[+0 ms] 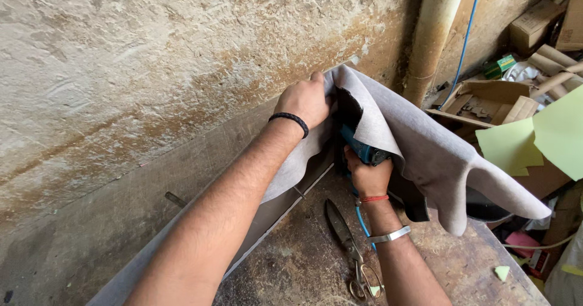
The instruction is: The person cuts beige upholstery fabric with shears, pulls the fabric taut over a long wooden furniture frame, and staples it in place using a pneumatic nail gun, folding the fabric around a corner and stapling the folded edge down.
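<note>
My left hand (305, 101) presses the upper edge of a grey fabric sheet (419, 148) against a rough plaster wall, fingers curled over the cloth. A black band circles that wrist. My right hand (367, 173) grips a blue and black hand tool (362, 148) with a blue hose, held under the folded fabric near the wall corner. The fabric drapes to the right over the bench edge. A red thread and a silver bangle sit on my right forearm.
Large scissors (347, 245) lie on the worn wooden bench (291, 263) by my right arm. A beige pipe (434, 33) and a blue cable run down the wall. Cardboard boxes (486, 96), tubes and yellow-green sheets (534, 139) pile up at right.
</note>
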`<move>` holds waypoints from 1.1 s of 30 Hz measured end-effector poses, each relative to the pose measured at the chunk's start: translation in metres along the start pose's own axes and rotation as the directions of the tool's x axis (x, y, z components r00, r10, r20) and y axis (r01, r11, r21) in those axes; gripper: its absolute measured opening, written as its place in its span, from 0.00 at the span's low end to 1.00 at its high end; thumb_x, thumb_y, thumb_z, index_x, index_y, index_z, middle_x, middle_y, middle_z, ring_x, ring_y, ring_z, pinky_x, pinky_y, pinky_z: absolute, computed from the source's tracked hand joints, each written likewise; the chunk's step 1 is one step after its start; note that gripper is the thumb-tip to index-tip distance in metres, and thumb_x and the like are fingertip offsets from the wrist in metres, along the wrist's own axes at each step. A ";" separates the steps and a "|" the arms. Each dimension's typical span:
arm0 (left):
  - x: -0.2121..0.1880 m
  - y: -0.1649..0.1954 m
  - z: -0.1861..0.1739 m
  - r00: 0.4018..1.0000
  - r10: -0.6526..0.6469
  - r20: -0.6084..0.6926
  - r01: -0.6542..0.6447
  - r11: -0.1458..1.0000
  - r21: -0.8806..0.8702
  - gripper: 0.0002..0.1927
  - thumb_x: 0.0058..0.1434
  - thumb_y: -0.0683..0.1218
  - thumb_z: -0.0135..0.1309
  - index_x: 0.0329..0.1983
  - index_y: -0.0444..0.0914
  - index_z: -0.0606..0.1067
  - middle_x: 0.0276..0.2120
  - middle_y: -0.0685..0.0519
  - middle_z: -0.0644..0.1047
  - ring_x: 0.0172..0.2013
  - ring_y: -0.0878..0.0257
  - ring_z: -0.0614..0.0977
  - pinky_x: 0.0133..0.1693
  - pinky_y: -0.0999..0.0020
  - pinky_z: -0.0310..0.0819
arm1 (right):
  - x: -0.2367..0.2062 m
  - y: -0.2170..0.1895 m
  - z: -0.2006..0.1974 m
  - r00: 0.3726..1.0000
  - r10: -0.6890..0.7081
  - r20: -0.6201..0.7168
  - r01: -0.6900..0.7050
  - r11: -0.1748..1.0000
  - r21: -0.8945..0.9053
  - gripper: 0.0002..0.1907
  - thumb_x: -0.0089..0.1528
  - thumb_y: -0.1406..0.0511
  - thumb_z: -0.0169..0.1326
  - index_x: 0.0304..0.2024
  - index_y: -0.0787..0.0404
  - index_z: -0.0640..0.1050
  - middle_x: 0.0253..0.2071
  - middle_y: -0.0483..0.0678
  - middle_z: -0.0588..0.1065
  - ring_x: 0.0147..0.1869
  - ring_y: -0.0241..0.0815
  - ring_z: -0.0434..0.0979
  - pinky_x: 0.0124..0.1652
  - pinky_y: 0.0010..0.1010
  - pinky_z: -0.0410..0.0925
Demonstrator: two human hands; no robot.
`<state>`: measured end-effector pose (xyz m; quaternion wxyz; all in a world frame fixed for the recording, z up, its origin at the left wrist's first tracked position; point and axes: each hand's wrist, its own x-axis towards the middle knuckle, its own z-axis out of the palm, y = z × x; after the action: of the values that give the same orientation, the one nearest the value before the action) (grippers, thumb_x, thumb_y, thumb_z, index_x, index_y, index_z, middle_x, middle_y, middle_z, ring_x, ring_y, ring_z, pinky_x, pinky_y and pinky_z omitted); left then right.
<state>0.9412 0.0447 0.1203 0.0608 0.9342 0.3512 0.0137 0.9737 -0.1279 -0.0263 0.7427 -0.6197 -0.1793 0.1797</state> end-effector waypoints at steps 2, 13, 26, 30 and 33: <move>-0.001 0.002 -0.002 1.000 0.011 0.007 -0.011 1.000 -0.009 0.23 0.63 0.48 0.50 0.58 0.32 0.68 0.40 0.34 0.81 0.45 0.40 0.83 0.48 0.47 0.78 | -0.003 -0.007 -0.002 1.000 0.025 -0.006 -0.026 0.999 -0.026 0.09 0.57 0.68 0.66 0.30 0.66 0.77 0.24 0.41 0.75 0.25 0.32 0.73 0.26 0.26 0.66; 0.009 -0.018 0.007 0.990 -0.044 0.132 0.088 0.934 -0.346 0.34 0.68 0.64 0.30 0.73 0.46 0.62 0.68 0.47 0.68 0.67 0.46 0.69 0.68 0.54 0.57 | -0.001 -0.059 0.009 0.999 -0.050 -0.009 0.050 0.998 0.041 0.07 0.58 0.70 0.64 0.34 0.63 0.76 0.24 0.41 0.74 0.23 0.31 0.72 0.24 0.25 0.65; -0.063 -0.086 -0.031 0.820 0.051 0.570 0.322 0.782 -0.534 0.42 0.62 0.72 0.27 0.78 0.53 0.51 0.76 0.48 0.49 0.73 0.50 0.50 0.67 0.42 0.43 | 0.001 -0.020 -0.063 0.942 0.232 0.243 -0.006 0.735 -0.678 0.20 0.55 0.56 0.68 0.38 0.65 0.81 0.31 0.57 0.78 0.36 0.53 0.79 0.37 0.41 0.71; -0.100 -0.119 -0.021 0.803 -0.001 0.595 0.488 0.575 -0.657 0.44 0.64 0.72 0.36 0.70 0.35 0.66 0.67 0.39 0.70 0.67 0.50 0.71 0.65 0.53 0.64 | -0.053 0.067 -0.086 0.882 0.417 0.219 0.067 0.349 -0.935 0.26 0.54 0.57 0.61 0.54 0.55 0.81 0.47 0.61 0.80 0.54 0.60 0.80 0.55 0.46 0.71; -0.109 -0.138 -0.011 0.800 -0.034 0.599 0.528 0.514 -0.676 0.42 0.64 0.71 0.38 0.66 0.35 0.72 0.63 0.38 0.74 0.63 0.50 0.75 0.61 0.54 0.68 | -0.090 0.101 -0.089 0.921 0.197 0.337 0.263 0.325 -0.908 0.37 0.51 0.62 0.62 0.65 0.57 0.75 0.51 0.65 0.76 0.57 0.64 0.75 0.54 0.47 0.69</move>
<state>0.7679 0.0771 0.1158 0.5789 0.6896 0.4266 -0.0858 0.9338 -0.2313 -0.1449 0.1950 -0.8811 -0.4058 0.1448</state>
